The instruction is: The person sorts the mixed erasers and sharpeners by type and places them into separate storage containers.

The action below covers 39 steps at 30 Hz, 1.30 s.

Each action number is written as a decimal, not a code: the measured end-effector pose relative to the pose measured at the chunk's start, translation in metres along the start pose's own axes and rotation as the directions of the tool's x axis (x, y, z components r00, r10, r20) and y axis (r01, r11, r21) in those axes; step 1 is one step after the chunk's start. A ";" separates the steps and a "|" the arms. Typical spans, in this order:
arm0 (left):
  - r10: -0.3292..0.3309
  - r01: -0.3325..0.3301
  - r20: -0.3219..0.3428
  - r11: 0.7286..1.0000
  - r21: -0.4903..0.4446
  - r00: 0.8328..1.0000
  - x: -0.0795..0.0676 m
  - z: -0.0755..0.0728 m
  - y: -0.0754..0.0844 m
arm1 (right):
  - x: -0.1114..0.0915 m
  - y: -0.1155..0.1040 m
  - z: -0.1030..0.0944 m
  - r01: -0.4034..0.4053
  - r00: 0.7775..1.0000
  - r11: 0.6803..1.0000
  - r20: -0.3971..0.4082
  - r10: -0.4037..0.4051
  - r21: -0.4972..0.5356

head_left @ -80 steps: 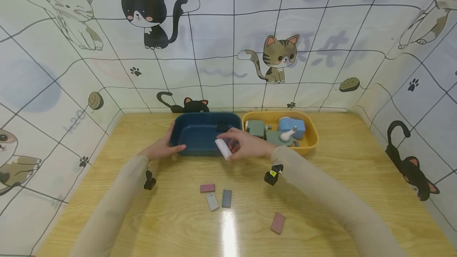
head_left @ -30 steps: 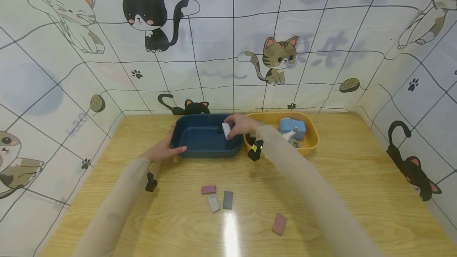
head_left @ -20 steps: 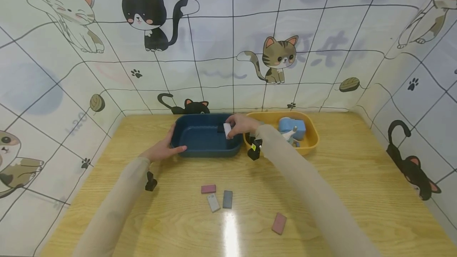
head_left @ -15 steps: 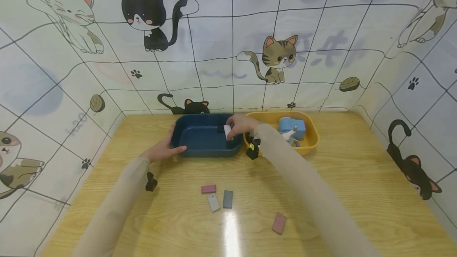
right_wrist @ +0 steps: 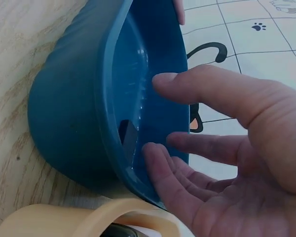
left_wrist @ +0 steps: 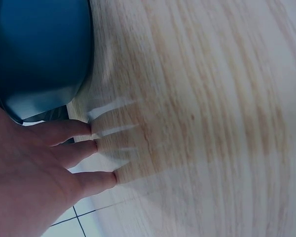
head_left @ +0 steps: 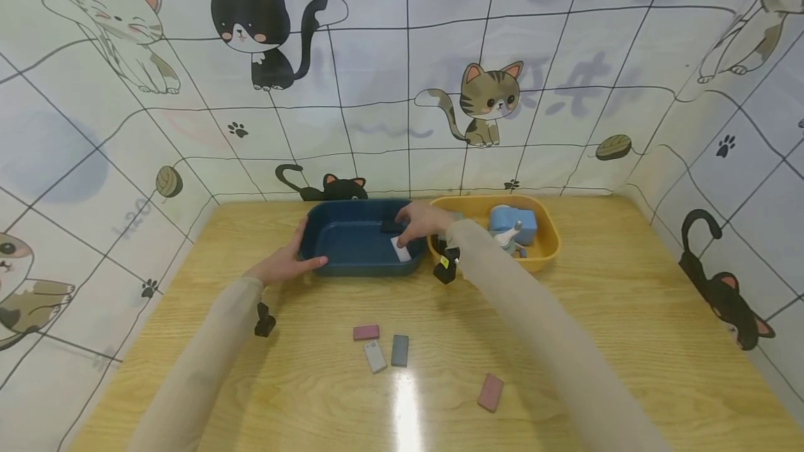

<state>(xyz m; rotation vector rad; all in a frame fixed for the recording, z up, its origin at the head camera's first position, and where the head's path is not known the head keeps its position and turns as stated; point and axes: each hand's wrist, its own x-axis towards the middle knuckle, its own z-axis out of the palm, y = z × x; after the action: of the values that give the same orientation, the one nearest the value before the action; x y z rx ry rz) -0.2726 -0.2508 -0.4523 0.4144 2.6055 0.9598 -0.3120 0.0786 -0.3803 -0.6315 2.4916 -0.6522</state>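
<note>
My left hand [head_left: 285, 261] rests against the left end of a dark blue bin [head_left: 352, 272]; in the left wrist view its fingers [left_wrist: 96, 182] are spread and fairly straight, tips at the tabletop beside the bin. Over the bin's right end is my right hand [head_left: 423, 220]; the right wrist view shows thumb and fingers [right_wrist: 202, 89] apart with nothing between them. A small white rectangular block [head_left: 400, 250] lies in the bin just below that hand. Farther back in the bin sits a black block [head_left: 391, 227], partly behind the fingers.
A yellow bin [head_left: 553, 243] stands at the blue bin's right, holding a light blue object [head_left: 514, 222] and grey-green pieces, partly behind the right sleeve. On the wooden table lie a dark pink block [head_left: 366, 332], a whitish block [head_left: 375, 356], a grey block [head_left: 400, 351] and a reddish block [head_left: 490, 393].
My right hand carried the white block back into the blue bin's right end, then let it go; the block now lies lower, clear of the fingers. My left hand has stayed in place.
</note>
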 end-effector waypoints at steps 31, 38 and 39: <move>0.008 -0.008 0.005 1.000 0.002 1.000 -0.003 -0.001 0.003 | -0.049 0.012 0.005 0.208 0.978 0.976 -0.038 -0.205 0.070; 0.007 -0.007 0.008 1.000 0.001 1.000 -0.002 -0.001 0.001 | -0.063 0.010 0.011 0.252 0.967 0.963 -0.006 -0.253 0.092; 0.005 -0.005 0.009 1.000 -0.001 1.000 -0.002 -0.001 0.002 | -0.064 0.009 0.011 0.252 0.967 0.963 0.001 -0.254 0.099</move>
<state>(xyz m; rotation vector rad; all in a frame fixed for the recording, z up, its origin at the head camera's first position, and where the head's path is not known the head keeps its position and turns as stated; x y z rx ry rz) -0.2707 -0.2507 -0.4501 0.4241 2.5972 0.9591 -0.2587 0.1166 -0.3727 -0.9231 2.3697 -0.8555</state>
